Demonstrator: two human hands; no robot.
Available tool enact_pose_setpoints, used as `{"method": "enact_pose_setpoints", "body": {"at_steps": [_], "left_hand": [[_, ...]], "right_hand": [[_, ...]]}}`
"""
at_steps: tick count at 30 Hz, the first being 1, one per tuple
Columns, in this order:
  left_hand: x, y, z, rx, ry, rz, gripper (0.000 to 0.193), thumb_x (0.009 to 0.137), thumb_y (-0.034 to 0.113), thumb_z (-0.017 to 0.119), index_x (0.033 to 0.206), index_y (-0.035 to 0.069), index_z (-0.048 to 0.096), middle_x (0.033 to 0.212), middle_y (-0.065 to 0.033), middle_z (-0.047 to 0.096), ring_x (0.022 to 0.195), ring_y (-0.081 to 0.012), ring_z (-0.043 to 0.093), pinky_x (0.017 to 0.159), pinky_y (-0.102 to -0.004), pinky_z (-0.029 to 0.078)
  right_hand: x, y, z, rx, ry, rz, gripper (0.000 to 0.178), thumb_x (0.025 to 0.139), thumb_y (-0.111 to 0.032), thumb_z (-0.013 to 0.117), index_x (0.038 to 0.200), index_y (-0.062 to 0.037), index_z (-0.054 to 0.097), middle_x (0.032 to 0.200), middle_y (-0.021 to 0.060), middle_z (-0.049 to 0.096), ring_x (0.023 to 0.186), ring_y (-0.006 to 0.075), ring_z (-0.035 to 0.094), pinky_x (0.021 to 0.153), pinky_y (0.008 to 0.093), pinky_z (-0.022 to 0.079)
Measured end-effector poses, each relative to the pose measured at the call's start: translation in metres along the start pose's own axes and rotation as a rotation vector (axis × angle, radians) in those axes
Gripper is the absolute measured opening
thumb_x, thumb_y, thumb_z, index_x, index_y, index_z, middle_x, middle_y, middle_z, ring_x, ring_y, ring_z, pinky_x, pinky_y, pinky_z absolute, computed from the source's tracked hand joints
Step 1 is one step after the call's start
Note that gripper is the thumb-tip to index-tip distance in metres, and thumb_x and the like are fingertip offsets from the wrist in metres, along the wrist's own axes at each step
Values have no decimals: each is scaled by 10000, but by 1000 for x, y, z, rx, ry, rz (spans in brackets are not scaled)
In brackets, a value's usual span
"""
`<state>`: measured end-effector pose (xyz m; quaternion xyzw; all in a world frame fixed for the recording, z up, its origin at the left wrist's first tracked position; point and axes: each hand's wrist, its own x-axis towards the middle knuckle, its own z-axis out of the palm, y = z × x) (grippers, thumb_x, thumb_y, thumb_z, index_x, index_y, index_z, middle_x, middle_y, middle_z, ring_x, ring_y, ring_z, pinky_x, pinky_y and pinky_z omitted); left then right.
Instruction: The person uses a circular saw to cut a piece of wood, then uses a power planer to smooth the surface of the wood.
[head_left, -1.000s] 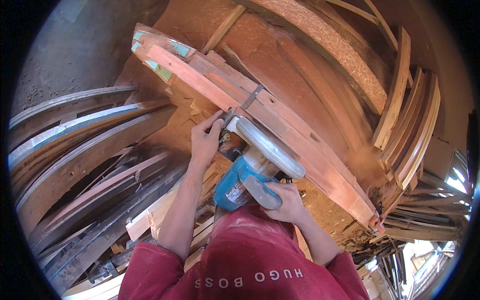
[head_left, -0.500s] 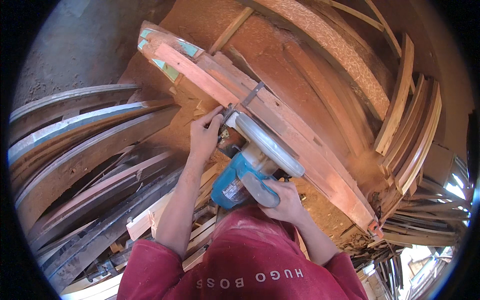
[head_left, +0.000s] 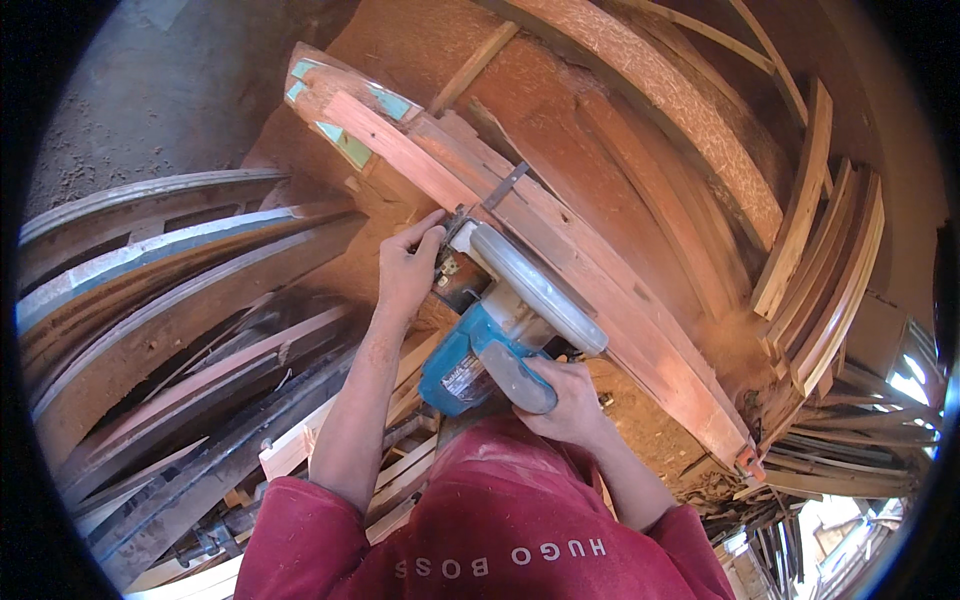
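Note:
A blue circular saw (head_left: 462, 368) with a pale metal blade guard (head_left: 540, 288) rests on a long reddish plank (head_left: 655, 335). My right hand (head_left: 568, 402) is wrapped round its rear handle, close to my body. At the front of the saw, my left hand (head_left: 406, 272) pinches the base by a metal guide bar (head_left: 505, 187), which reaches across the plank. The blade itself is hidden by the guard. A lighter pink strip (head_left: 400, 150) lies along the plank's near side, running up to a far end with pale green patches (head_left: 390, 102).
Curved timbers (head_left: 150, 265) are stacked at my left. More curved beams (head_left: 690, 130) lie at the far right, beside upright curved pieces (head_left: 830, 260). Sawdust (head_left: 400, 220) covers the ground round the plank. Offcuts and slats (head_left: 300, 440) lie near my left arm.
The saw has slid slightly along the plank toward its far left end, with both hands keeping their hold. The whole view has shifted a little.

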<state>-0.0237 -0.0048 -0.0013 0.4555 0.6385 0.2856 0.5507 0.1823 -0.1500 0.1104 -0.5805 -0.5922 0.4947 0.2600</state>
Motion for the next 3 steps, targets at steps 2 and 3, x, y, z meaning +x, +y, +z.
{"method": "enact_pose_setpoints", "body": {"at_steps": [2, 3], "left_hand": [[3, 1, -3, 1, 3, -11, 334, 930, 146, 612, 1212, -20, 678, 1061, -132, 737, 930, -127, 650, 845, -266, 503], [4, 1, -4, 4, 4, -24, 331, 928, 144, 615, 1210, -15, 682, 1064, -135, 737, 933, -133, 652, 846, -265, 504]], "right_hand": [[3, -2, 1, -3, -2, -1, 465, 646, -92, 779, 1086, -12, 653, 912, 171, 688, 794, 352, 684, 717, 388, 537], [4, -2, 2, -5, -4, -1, 467, 650, -90, 775, 1095, -14, 654, 918, 174, 688, 803, 353, 684, 725, 386, 538]]}}
